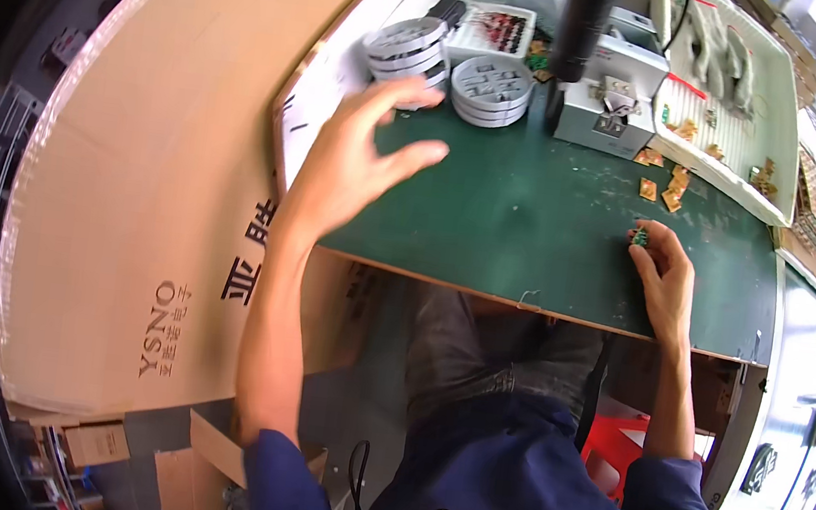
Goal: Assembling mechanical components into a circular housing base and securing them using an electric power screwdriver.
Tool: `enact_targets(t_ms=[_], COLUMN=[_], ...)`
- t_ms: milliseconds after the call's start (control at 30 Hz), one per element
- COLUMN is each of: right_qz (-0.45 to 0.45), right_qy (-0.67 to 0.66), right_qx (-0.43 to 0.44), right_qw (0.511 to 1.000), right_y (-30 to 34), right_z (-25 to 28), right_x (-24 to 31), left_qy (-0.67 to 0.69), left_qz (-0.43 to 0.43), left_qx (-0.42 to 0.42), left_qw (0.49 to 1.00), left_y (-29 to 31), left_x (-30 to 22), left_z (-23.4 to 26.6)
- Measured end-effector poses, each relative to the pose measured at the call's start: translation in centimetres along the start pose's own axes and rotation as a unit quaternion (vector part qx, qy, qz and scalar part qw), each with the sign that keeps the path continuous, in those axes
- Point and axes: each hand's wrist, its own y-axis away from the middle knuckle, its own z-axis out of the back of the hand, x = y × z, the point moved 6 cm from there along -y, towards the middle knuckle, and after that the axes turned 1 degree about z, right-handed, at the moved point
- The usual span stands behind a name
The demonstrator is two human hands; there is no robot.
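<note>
My left hand (354,153) is raised at the left of the green table (504,206), thumb and fingers apart with nothing between them. Just beyond its fingertips stands a stack of round white trays (407,41). A second stack of round white trays (493,83), with small parts in its compartments, sits to the right of it. Near the right side of the table, my right hand (665,279) pinches a small green circuit board (639,237) between thumb and fingers. Several small orange-brown boards (648,189) lie on the table beyond that hand.
A grey-white box-shaped fixture (605,116) stands at the back, beside a dark upright post (585,28). Farther right is a large white tray (783,187) with gloves (717,59) and small boards. Behind the round trays lies a white tray of red-and-black parts (504,32). Large cardboard (155,176) borders the left.
</note>
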Motion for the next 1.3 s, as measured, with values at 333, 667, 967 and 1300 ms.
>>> enact_targets(t_ms=[333,667,967,1300], right_qz=[0.004,0.009,0.011,-0.004], right_qy=[0.01,0.035,-0.066,-0.008], right_qx=[-0.014,-0.011,-0.025,0.007], right_qw=[1.0,0.999,0.997,1.0], right_y=[0.1,0.1,-0.3,-0.1], right_z=[0.3,0.0,0.7,0.1], right_x=[1.0,1.4,-0.7,0.7], left_qy=[-0.315,-0.271,0.183,0.816], left_qz=[0.06,0.086,0.082,0.184], left_qx=[0.34,0.249,0.075,0.121], left_qw=[0.884,0.926,0.977,0.534], left_y=[-17.9,-15.4,-5.4,3.3], left_x=[5.6,6.0,1.7,1.2], left_z=[-11.1,-10.4,-5.2,-13.8])
